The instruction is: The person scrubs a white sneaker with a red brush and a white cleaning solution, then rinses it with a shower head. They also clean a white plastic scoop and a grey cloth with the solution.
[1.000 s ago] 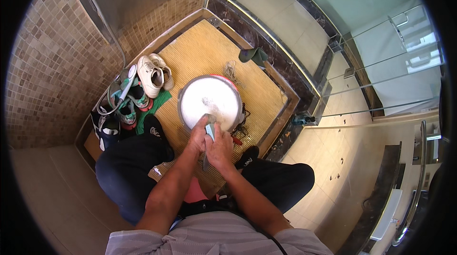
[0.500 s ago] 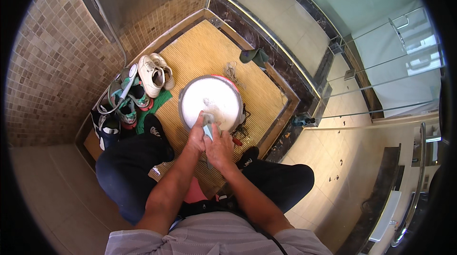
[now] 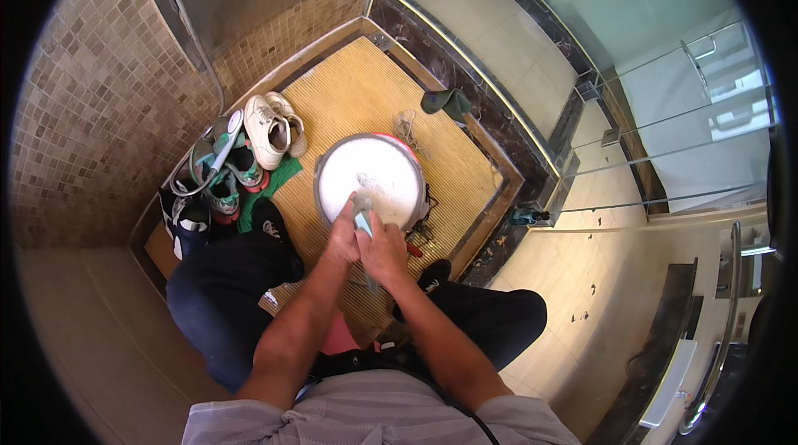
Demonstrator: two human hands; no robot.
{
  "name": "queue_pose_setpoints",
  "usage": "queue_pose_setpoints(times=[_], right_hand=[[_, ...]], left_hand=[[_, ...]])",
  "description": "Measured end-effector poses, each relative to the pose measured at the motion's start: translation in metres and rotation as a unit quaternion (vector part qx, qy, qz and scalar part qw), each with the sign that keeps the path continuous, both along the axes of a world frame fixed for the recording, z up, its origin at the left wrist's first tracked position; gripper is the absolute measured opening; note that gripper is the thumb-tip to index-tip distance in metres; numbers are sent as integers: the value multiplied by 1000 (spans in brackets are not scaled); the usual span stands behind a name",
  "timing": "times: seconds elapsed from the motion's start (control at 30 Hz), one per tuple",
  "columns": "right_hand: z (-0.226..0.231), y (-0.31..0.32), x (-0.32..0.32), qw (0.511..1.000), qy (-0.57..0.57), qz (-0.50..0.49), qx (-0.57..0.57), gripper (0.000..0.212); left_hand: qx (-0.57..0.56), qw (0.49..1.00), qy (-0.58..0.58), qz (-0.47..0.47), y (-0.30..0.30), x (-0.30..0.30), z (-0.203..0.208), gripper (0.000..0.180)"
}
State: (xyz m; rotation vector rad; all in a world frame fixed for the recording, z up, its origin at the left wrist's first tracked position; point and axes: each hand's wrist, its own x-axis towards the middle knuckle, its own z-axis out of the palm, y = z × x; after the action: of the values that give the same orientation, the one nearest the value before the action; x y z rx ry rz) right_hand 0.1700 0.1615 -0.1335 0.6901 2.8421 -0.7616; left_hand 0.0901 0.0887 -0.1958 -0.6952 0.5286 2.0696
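Note:
Over the near edge of a round basin (image 3: pixel 319 196) full of white suds (image 3: pixel 366 167), my two hands meet. My left hand (image 3: pixel 344 236) is closed on a limp greyish piece (image 3: pixel 363 202), whose kind I cannot make out; its far end lies over the suds. My right hand (image 3: pixel 384 250) presses against it from the right, fingers curled round a pale blue block (image 3: pixel 362 221). That block could be soap or a brush; the fingers hide most of it. More grey material hangs below the hands.
White sneakers (image 3: pixel 270 129), several colourful shoes (image 3: pixel 223 187) and a shower head (image 3: pixel 235 122) lie left, by the tiled wall. Laces (image 3: pixel 406 125) rest on the slatted mat (image 3: pixel 341 71) beyond the basin. A dark cap-like item (image 3: pixel 446 102) sits on the stone kerb (image 3: pixel 416 34). Glass panels stand right.
My right hand has shifted slightly against the greyish piece, and its fingers cover a little more of it. My left hand stays almost in place. The view has tilted slightly.

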Motion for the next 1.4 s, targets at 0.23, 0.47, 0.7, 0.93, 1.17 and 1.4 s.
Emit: queue_pose_setpoints(times=[0.23,0.47,0.7,0.93,1.17,1.4], right_hand=[[6,9,-27,997,5,-69,44,61],[2,10,-43,999,-9,-36,15,62],[-17,4,-9,999,4,-48,17,59],[-50,63,-74,995,-38,-95,11,67],[-89,63,-92,996,-16,-90,-2,65],[-105,61,-96,970,117,-159,-141,63]], left_hand=[[36,998,3,-48,10,24,10,55],[-7,998,53,-10,5,17,-8,55],[-81,997,-3,-9,8,9,7,47],[-141,989,11,-39,12,-16,-27,46],[-199,975,-85,56,21,-60,-110,37],[-194,978,-71,10,29,-63,-131,33]])
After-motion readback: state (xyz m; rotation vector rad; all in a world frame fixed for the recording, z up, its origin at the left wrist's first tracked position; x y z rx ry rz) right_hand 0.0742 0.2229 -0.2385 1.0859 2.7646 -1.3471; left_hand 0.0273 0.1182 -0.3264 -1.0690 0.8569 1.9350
